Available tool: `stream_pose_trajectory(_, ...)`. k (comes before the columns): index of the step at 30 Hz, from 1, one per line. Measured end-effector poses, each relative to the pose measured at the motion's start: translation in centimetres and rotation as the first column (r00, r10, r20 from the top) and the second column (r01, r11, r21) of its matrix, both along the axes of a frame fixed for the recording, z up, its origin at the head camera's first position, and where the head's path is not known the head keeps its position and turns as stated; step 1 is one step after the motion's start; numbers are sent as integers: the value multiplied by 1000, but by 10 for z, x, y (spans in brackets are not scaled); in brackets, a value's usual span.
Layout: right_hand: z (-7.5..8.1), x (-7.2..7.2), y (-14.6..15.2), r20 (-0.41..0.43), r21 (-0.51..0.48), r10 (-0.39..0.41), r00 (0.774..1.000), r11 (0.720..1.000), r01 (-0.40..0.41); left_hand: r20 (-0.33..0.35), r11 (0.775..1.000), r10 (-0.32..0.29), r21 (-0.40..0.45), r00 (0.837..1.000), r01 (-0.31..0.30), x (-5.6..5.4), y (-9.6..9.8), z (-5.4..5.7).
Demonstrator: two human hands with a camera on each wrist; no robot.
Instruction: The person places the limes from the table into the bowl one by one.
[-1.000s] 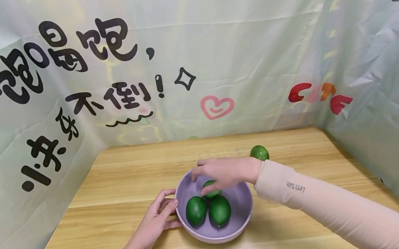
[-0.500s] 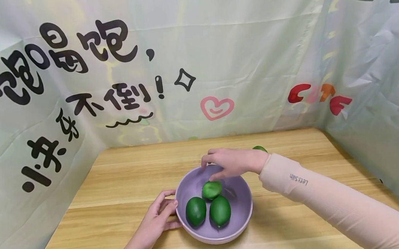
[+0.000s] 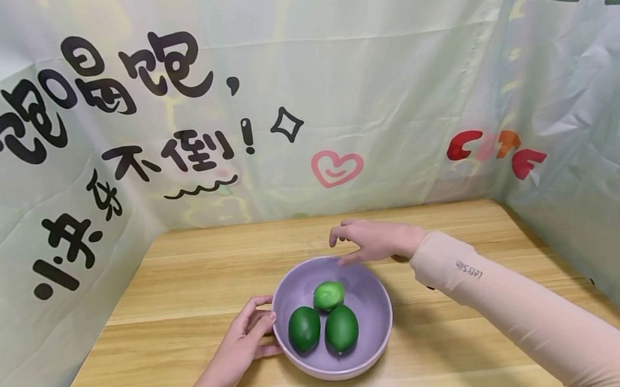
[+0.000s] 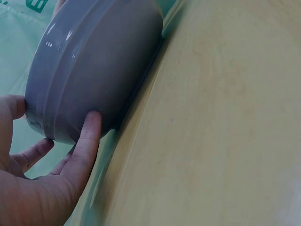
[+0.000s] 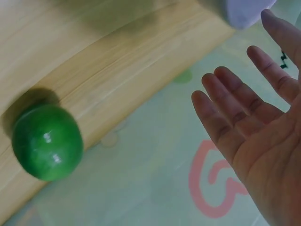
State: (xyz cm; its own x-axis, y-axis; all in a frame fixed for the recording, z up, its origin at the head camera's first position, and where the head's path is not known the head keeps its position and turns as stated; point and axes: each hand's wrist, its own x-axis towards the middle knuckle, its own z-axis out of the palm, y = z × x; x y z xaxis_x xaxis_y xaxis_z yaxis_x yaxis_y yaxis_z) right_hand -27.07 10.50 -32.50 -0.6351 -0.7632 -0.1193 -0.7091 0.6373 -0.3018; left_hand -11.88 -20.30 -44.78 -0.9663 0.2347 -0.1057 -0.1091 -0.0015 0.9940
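A lilac bowl (image 3: 369, 332) stands on the table with three limes in it: two dark ones, a left lime (image 3: 304, 329) and a right lime (image 3: 342, 329), and a brighter lime (image 3: 329, 296) behind them. My left hand (image 3: 246, 333) holds the bowl's left side, thumb at the rim and fingers against the outer wall (image 4: 108, 61). Over the bowl's far edge hovers my right hand (image 3: 371, 239), fingers spread with nothing in them. Another green lime (image 5: 47, 142) lies on the table in the right wrist view; in the head view my right arm hides it.
The wooden table (image 3: 198, 283) ends at a printed cloth backdrop (image 3: 389, 94) behind. Cloth side walls (image 3: 600, 140) flank it on the left and right.
My right hand has drawn back from the bright lime, leaving it in the bowl, and moved up and right, covering the lime on the table. The left hand and bowl have stayed put.
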Motion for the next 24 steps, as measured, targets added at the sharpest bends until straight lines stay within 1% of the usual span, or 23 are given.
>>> stream_pose_trajectory(7,-1,-11,16,21,2,-78,997,997,78,-2,1000,-7,5,1000,7,0,0,-1)
stream_pose_trajectory(11,-4,-17,25,20,2,-104,994,995,104,-3,1000,-7,4,1000,7,0,0,-1)
stream_pose_trajectory(18,-11,-32,45,69,-26,-150,986,988,153,-3,1000,-4,8,1000,4,-1,1,-1)
stream_pose_trajectory(20,-12,-35,51,56,-21,-163,985,986,164,-2,1000,-4,8,1000,4,-1,1,-1)
stream_pose_trajectory(24,-14,-39,62,31,25,-219,975,976,218,-1,1000,-3,6,1000,3,-1,1,-1)
